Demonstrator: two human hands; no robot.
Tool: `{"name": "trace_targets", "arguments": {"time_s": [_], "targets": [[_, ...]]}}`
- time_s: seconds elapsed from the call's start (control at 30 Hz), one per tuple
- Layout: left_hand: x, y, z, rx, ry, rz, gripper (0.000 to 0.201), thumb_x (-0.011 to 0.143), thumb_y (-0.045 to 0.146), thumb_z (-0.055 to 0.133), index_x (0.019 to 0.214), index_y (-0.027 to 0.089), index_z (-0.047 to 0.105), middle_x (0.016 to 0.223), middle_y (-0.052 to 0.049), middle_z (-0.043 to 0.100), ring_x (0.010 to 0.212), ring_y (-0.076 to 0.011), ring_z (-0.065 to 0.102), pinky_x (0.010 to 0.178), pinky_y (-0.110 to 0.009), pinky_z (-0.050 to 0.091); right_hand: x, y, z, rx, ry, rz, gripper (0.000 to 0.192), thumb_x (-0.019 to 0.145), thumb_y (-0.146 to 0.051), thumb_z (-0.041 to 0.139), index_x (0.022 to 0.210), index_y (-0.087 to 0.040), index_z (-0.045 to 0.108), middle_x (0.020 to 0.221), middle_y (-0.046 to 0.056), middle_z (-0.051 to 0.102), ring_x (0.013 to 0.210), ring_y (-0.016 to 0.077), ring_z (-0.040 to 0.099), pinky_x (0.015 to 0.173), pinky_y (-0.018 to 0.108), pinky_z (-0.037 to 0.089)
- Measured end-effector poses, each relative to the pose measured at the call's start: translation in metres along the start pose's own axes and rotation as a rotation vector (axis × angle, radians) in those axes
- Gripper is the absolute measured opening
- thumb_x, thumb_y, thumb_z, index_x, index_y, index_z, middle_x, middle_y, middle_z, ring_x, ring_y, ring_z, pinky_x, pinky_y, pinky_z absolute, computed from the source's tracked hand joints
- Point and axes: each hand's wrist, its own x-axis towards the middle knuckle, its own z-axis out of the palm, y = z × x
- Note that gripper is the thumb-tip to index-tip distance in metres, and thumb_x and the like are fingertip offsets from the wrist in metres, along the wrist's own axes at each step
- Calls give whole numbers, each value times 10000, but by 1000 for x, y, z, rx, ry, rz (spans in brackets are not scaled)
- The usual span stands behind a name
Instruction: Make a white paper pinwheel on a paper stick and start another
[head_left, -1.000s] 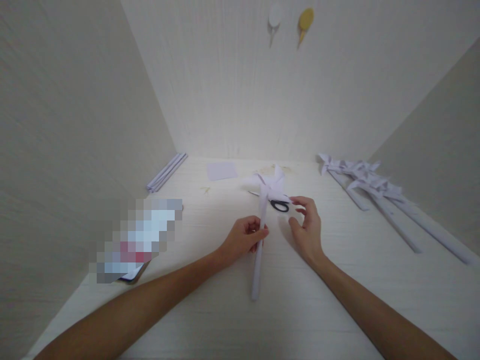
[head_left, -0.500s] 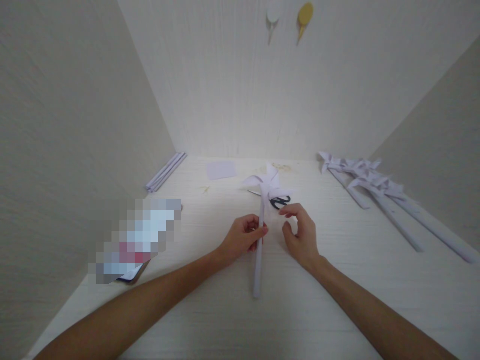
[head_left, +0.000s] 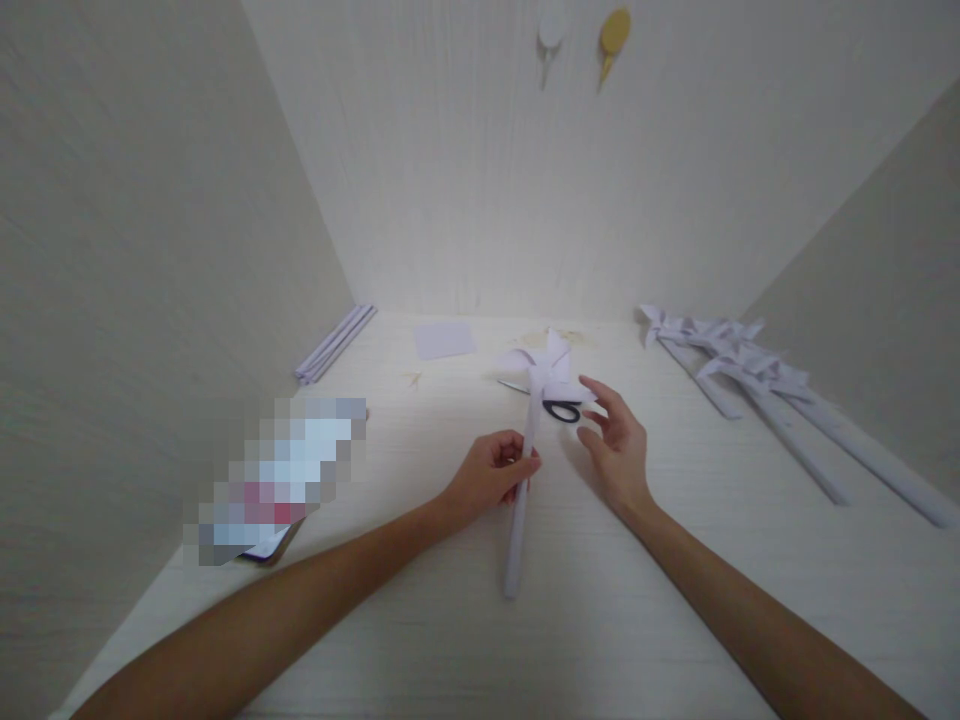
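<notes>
Pinwheel (head_left: 534,400) of white paper stood over the middle of the table (head_left: 675,600), its blades partly hiding black scissors (head_left: 561,410) lying behind; a pixelated patch hid an object at far left. The left hand (head_left: 491,475) was curled tight around its rolled stick, and the right hand (head_left: 619,445) hovered loosely spread, fingertips at a blade, gripping nothing.

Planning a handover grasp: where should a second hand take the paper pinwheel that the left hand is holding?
Take the pinwheel by the bare lower stick, below the left hand, coming from the near side. The rolled stick looks firm and its lower end is free; the blades look flimsy, with the open right hand beside them.
</notes>
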Motion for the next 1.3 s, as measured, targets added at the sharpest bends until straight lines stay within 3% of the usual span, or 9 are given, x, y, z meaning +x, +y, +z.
{"name": "trace_targets", "arguments": {"time_s": [0.17,0.37,0.5,0.63,0.73,0.83,0.97,1.1,1.3], "targets": [[0,0,-1,-14,37,-2,214,649,336,587,705,143,512,464,66,471,313,-20,356,313,-149,265,-1,0,1,-56,-15,-47,413,617,-50,447,970,-237,552,991,43,553,955,202,497,754,348,427],[0,-1,0,-51,43,-18,207,654,331,585,709,149,506,458,72,472,310,-22,360,312,-149,262,-6,-8,2,-148,-151,-199,469,613,-15,427,1010,-239,536,923,35,549,837,182,504,681,325,420],[0,-1,0,-50,25,-6,206,650,324,592,711,145,508,448,77,459,308,-24,362,314,-152,274,-9,-16,4,-181,-299,-272,488,627,-5,406,1041,-239,512,956,51,536,785,172,513,654,328,433],[0,0,0,-41,6,-4,207,656,325,588,707,142,507,434,80,449,305,-21,355,317,-149,275,-11,-17,6,-225,-342,-311,396,634,-11,404,955,-210,522,1000,83,521,810,188,514,639,335,438],[0,0,1,-45,0,0,195,669,317,572,718,141,505,437,78,455,302,-18,348,312,-145,268,-10,-14,6,-201,-267,-266,323,619,4,391,824,-203,530,854,55,545,777,179,514,635,319,429],[0,0,0,-37,-13,3,176,674,301,558,719,138,506,441,71,470,299,-17,345,307,-144,260,-7,-10,6,-116,-85,-107,290,615,6,391,767,-207,516,735,12,521,705,151,506,607,287,413],[-1,1,0,-7,-51,-4,172,658,293,558,693,133,507,431,71,466,298,-16,329,305,-146,248,-3,-6,5,57,133,70,471,607,-35,448,1029,-245,454,1036,43,487,775,139,519,550,240,402],[-1,2,0,9,-81,-3,182,633,296,578,676,131,513,427,80,436,313,-16,328,311,-147,236,-2,-5,3,114,158,99,587,601,-73,490,1140,-288,406,1202,50,417,910,160,482,619,250,425],[-1,1,0,13,-58,2,183,652,306,565,684,136,505,436,73,455,310,-16,329,314,-149,244,-2,-2,3,55,121,52,437,619,-40,457,992,-249,547,1050,39,486,848,150,502,606,251,415]]}}
